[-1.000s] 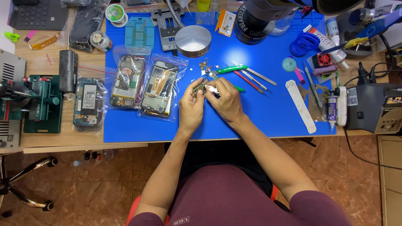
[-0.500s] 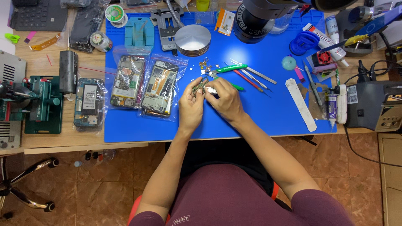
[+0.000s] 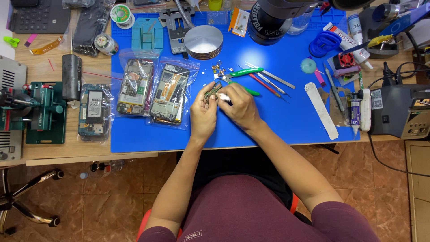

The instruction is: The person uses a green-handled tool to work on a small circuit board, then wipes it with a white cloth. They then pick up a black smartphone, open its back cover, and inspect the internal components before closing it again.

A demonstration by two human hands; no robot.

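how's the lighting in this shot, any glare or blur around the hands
Head view: a bright lamp patch washes out the blue mat near its top middle, and the round metal disc shines. The left hand and right hand are evenly lit and sharp; the small circuit board they hold is too small to read in detail. Edges bend slightly.

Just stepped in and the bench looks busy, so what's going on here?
A person seated at a blue work mat holds a small circuit board in the left hand. The right hand presses a small white-tipped tool against it. Bagged, opened phones lie to the left, with green-handled tweezers, loose small parts and a round metal disc just beyond the hands.
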